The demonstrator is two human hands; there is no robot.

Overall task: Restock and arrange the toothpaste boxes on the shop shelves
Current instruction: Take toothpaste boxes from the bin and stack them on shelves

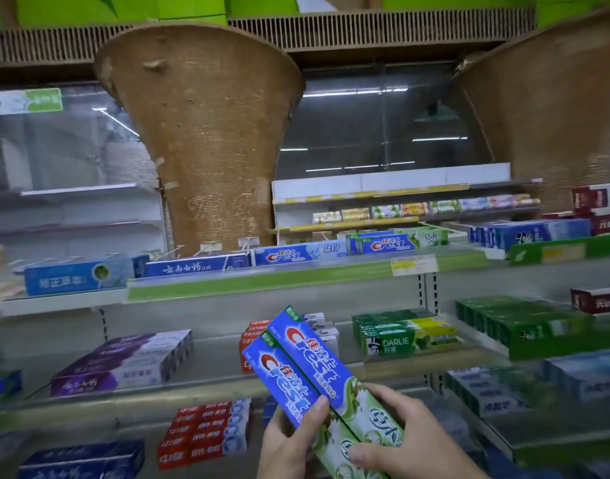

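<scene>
Two blue-and-green Crest toothpaste boxes (307, 371) lie side by side, tilted up to the left, in front of the shelves. My left hand (289, 440) grips their lower left side, thumb on the blue face. My right hand (400, 433) holds their green lower ends, fingers curled over the top box. Matching Crest boxes (393, 244) stand on the upper shelf (262, 283), right of a blue Crest box (296, 256).
The upper shelf also carries blue boxes at left (78, 276). The middle shelf holds purple boxes (123, 364), red boxes behind my held pair, and green Darlie boxes (400, 335). Red boxes (203, 433) sit lower. Two woven basket-like cones (206, 143) hang above.
</scene>
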